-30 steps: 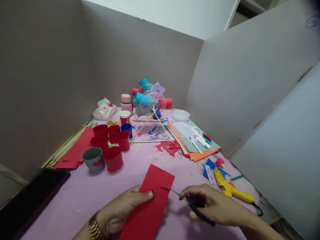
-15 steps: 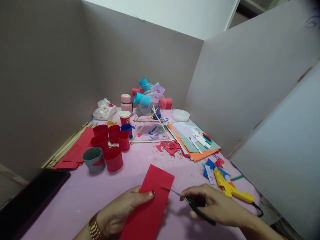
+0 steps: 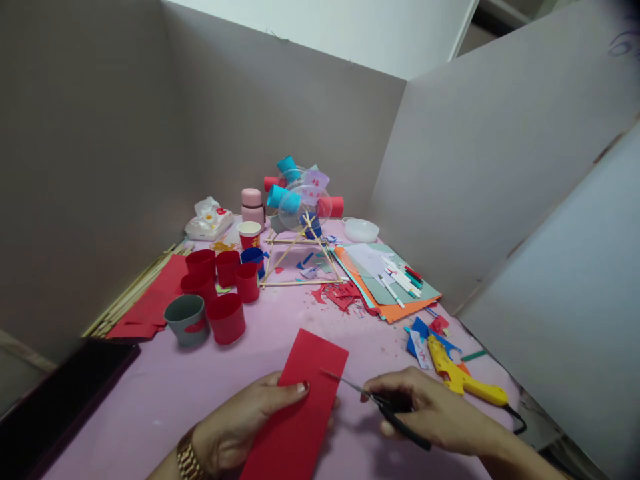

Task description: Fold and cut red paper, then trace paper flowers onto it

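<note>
Nearest the viewer, a person's left hand (image 3: 250,413), with a gold-coloured link band (image 3: 187,459) at the wrist, pinches a long red paper strip (image 3: 295,420) that slants over a pink tabletop (image 3: 155,400): the thumb presses flat on the upper face, and fingertips show past the far edge from underneath. To its right, the right hand (image 3: 425,407) curls its fingers around the black handles of a pair of scissors (image 3: 404,427), whose thin blade reaches over the strip's right edge; whether a second blade lies beneath cannot be told. The strip looks light and fairly stiff, like thin card, likely to crease or tear if squeezed or twisted, so a flat thumb-and-finger hold near the middle, clear of the blade, seems best. Beyond the right hand lies a yellow glue gun (image 3: 465,380); farther off on the left, a grey cup (image 3: 185,320) stands beside a red cup (image 3: 226,320), with more cups behind and red sheets (image 3: 150,300) next to thin wooden sticks (image 3: 123,297). Past the middle are red paper scraps (image 3: 345,297) and, right of them, markers (image 3: 400,275) on stacked coloured paper (image 3: 427,295). Farthest back, a Ferris-wheel-like model (image 3: 284,199) stands between a pink flask (image 3: 253,207) and a white plastic bowl (image 3: 363,231).
</note>
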The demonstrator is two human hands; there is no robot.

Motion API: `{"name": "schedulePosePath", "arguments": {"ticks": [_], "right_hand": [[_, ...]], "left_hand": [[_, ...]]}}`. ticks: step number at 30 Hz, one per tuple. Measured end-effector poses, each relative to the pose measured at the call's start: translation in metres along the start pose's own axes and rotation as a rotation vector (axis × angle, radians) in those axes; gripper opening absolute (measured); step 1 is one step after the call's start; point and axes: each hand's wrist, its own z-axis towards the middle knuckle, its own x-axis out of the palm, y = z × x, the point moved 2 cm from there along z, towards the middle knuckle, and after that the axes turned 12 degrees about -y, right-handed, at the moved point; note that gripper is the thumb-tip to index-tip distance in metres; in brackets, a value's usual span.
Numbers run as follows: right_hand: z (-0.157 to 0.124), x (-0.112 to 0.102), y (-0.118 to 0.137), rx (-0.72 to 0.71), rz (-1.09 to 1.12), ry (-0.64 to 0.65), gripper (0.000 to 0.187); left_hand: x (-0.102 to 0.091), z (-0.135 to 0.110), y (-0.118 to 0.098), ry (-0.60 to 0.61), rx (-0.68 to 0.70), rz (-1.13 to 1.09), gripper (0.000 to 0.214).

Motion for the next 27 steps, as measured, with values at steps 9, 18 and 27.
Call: {"name": "schedulePosePath", "arguments": {"ticks": [9,18,27], "right_hand": [[-0.0014,-0.0021,-0.002,-0.027,-0.108,-0.042,0.034],[-0.0013,-0.0001,0.0023,0.035,-0.076,0.023,0.031],[0.0009,0.001,-0.0017,0.015,-0.063,0.021,0.032]], "left_hand": [[-0.0006,0.0001,-0.0005,0.021,0.007,0.022,0.03],[0.0006,-0.0001,0.0004,0.014,-0.008,0.025,0.029],[0.0024,-0.0007,0.0034,0.03,0.009,0.033,0.025]]}}
